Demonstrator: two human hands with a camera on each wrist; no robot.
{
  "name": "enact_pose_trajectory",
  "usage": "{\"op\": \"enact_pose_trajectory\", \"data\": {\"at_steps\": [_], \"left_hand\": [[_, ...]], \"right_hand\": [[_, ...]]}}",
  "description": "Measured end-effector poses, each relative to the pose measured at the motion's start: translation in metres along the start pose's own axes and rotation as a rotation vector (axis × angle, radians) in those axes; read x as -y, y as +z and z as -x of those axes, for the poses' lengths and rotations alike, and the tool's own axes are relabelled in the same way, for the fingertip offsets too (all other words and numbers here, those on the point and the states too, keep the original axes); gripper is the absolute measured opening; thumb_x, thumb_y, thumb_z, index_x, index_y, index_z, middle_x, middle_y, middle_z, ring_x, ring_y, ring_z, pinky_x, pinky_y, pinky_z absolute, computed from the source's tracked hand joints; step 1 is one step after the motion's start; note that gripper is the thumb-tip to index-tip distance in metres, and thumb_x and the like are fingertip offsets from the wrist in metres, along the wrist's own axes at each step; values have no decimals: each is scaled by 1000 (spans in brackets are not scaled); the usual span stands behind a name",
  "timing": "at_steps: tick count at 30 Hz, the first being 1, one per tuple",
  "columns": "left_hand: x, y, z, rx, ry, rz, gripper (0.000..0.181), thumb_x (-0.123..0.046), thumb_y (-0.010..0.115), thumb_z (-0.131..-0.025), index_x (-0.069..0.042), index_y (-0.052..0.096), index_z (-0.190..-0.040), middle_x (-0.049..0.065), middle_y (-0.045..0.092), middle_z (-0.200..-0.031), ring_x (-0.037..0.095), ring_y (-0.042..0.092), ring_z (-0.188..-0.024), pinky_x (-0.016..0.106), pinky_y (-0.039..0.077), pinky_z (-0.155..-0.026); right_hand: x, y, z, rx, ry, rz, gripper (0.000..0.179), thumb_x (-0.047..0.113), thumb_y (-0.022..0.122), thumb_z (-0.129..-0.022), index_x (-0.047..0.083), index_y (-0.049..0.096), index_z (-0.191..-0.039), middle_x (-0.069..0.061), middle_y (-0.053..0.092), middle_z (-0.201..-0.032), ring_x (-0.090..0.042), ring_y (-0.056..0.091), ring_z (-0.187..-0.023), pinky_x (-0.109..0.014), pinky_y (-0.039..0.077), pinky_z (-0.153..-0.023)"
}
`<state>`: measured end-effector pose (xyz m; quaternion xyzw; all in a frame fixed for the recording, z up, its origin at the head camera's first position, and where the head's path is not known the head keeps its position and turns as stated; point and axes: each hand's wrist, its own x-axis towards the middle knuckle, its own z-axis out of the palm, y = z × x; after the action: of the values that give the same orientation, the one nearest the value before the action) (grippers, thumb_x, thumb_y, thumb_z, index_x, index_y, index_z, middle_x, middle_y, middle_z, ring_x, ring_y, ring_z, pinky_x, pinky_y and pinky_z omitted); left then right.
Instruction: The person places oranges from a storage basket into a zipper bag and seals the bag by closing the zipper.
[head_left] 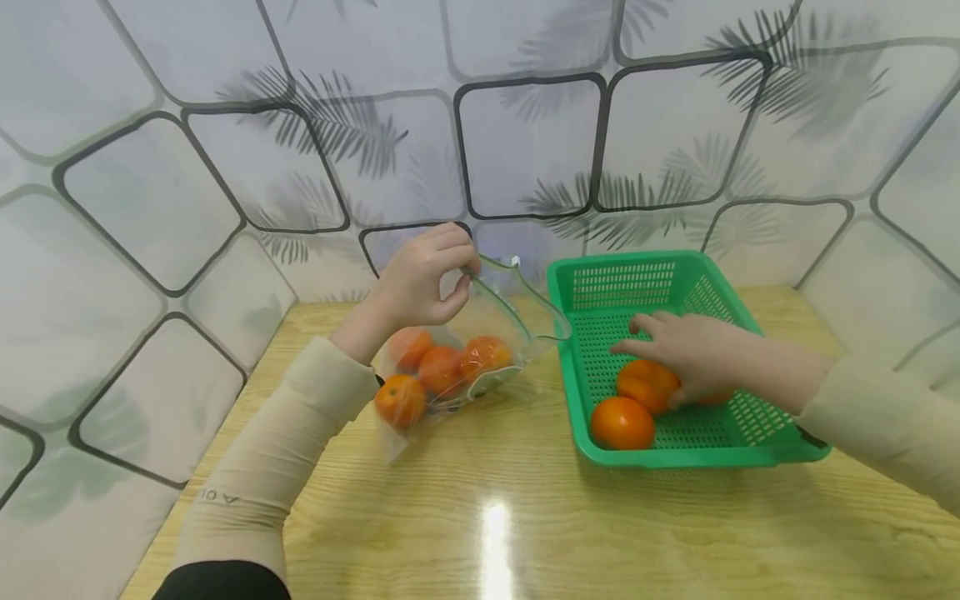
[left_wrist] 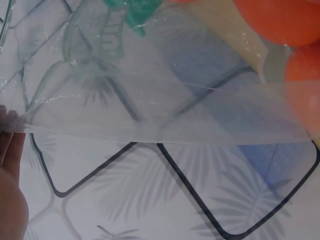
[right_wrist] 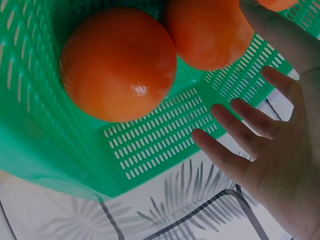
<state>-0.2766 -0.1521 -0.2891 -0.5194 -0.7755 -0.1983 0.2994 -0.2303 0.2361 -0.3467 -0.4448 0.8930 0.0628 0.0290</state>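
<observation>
My left hand (head_left: 431, 279) pinches the green-edged rim of a clear zip bag (head_left: 495, 321), whose mouth gapes toward the basket. Several oranges (head_left: 441, 371) lie in the bottom of the bag on the table. Over the green basket (head_left: 697, 457), my right hand (head_left: 690, 350) hovers with its fingers spread, holding nothing. Beneath it are an orange (head_left: 647, 383) and a nearer orange (head_left: 622, 423); a third is mostly hidden by the hand. In the right wrist view, the thumb is close to one orange (right_wrist: 207, 32); whether it touches cannot be told.
Both bag and basket stand on a light wooden table (head_left: 465, 517). A wall covering (head_left: 525, 142) with dark outlines and leaf prints rises behind and at the left. The basket's left wall is right beside the bag's mouth.
</observation>
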Motion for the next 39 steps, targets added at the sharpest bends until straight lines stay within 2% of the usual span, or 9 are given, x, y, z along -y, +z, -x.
{"op": "enact_pose_trajectory", "data": {"at_steps": [10,16,21,27,33,39], "left_hand": [[-1,1,0,3,-10,-6,12,1,56,-85,-5,66,-85,9,63,-85,28,56,-84,41,48,-79],[0,2,0,-2,-6,-6,11,0,57,-85,-6,66,-84,9,62,-85,28,56,-84,41,48,-78],[0,2,1,-2,-8,-1,11,0,57,-85,-6,66,-85,9,63,-85,28,57,-84,41,49,-79],[0,2,0,-6,-7,-4,10,0,57,-84,-6,66,-85,9,63,-85,28,57,-84,41,49,-79],[0,3,-1,-7,-7,-9,10,-1,57,-85,-6,66,-85,9,63,-85,28,57,-84,41,49,-77],[-1,3,-1,-8,-6,-10,10,0,57,-85,-6,66,-85,9,63,-86,28,57,-83,41,49,-77]], "right_hand": [[1,12,0,44,7,-42,91,27,101,-65,21,59,-145,-21,56,-141,-37,63,-119,-54,62,-84],[0,18,-1,54,-11,-52,84,23,101,-65,22,63,-140,-17,59,-136,-33,64,-112,-52,62,-83],[0,21,-1,16,-52,-18,73,22,99,-67,24,67,-132,-14,63,-126,-31,65,-104,-50,62,-80],[0,21,-3,3,-75,2,59,25,97,-72,28,69,-123,-4,62,-109,-21,62,-91,-43,59,-75],[0,23,-6,-5,-99,15,53,26,97,-72,29,67,-116,4,51,-97,-14,50,-81,-34,51,-69],[2,21,-9,33,-104,41,59,15,98,-67,26,66,-115,1,53,-98,-17,53,-84,-39,55,-70]]}}
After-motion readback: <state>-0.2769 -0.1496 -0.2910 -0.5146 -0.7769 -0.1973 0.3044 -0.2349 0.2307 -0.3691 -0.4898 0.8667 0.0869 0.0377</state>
